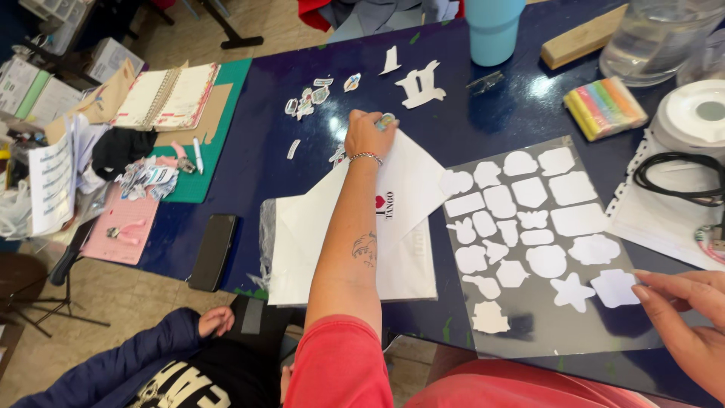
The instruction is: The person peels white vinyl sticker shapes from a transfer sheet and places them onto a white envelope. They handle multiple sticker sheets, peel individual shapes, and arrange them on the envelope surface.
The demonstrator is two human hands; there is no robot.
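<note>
From above, the left hand [368, 134] reaches out over the middle of the dark blue table [249, 162], fingers curled shut around a small sticker [387, 120] just past the far corner of a white paper bag [355, 227]. More cut-out stickers [308, 99] lie scattered just beyond it. Near the table's near right edge, the right hand [691, 317] rests with fingers loosely spread, fingertips touching the grey sticker sheet [544, 242] of white shapes. A black phone [212, 251] lies by the left edge.
</note>
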